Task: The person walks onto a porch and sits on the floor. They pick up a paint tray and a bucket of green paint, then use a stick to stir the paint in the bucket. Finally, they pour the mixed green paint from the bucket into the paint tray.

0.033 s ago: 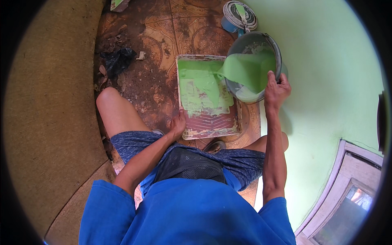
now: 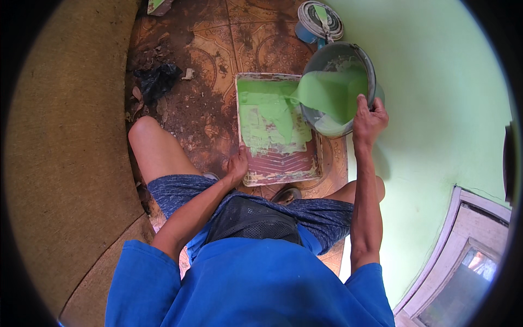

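Observation:
My right hand (image 2: 370,122) is closed on the rim of a grey bucket (image 2: 376,90). The bucket is tipped to the left, and light green paint (image 2: 332,92) inside reaches its lip, running into the paint tray (image 2: 283,174) below. Fresh green covers the tray's far end and middle; the ridged near end shows reddish brown with dried smears. Closed at the tray's near left edge is my left hand (image 2: 237,165), its fingertips partly hidden by the rim.
Behind the bucket, a paint-stained round lid (image 2: 320,20) with a green-coated scraper tops a blue container. A black plastic scrap (image 2: 158,80) and dry leaves lie on the dirty tiles at left. A pale green wall (image 2: 436,109) rises close on the right, a brown mat-like surface (image 2: 71,152) on the left.

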Available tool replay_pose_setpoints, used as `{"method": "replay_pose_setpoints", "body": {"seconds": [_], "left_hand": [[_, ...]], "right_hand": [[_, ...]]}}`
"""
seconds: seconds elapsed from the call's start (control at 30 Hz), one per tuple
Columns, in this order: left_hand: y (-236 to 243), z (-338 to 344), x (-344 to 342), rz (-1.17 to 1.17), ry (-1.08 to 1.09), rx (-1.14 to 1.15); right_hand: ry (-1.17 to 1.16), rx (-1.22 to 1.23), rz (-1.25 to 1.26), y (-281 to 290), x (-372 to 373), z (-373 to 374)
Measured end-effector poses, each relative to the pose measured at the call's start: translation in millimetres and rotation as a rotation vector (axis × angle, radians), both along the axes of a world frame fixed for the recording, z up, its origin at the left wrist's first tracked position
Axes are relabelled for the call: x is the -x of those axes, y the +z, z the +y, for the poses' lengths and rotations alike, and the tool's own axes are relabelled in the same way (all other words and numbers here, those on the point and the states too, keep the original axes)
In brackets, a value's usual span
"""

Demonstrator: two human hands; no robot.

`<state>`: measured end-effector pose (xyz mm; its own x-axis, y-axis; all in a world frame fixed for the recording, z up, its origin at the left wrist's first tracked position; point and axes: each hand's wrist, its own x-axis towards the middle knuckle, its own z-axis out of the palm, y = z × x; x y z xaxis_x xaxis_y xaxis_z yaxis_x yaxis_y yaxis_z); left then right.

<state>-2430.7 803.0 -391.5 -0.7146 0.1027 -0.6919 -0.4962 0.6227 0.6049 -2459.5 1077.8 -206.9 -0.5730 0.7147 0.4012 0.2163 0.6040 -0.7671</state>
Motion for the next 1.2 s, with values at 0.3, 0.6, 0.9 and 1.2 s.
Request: {"method": "replay_pose_setpoints", "body": {"seconds": [0.3, 0.6, 0.9, 1.2], "left_hand": [[2.1, 1.3, 0.0, -0.018, 0.006, 0.028], [7.1, 1.0, 0.0, 0.005, -0.005, 0.011], [-0.4, 0.5, -3.5, 0.035, -0.006, 0.024], [1.9, 0.1, -2.3, 0.001, 0.009, 0.001]], "right_hand": [[-0.006, -0.098, -0.028, -1.4, 0.6, -1.4], [0.013, -0.125, -0.037, 4.0, 1.7, -8.2], [0.113, -0.181, 0.015, 1.5, 0.9, -17.0], [0.162, -0.333, -0.023, 3.2, -1.4, -27.7]]}}
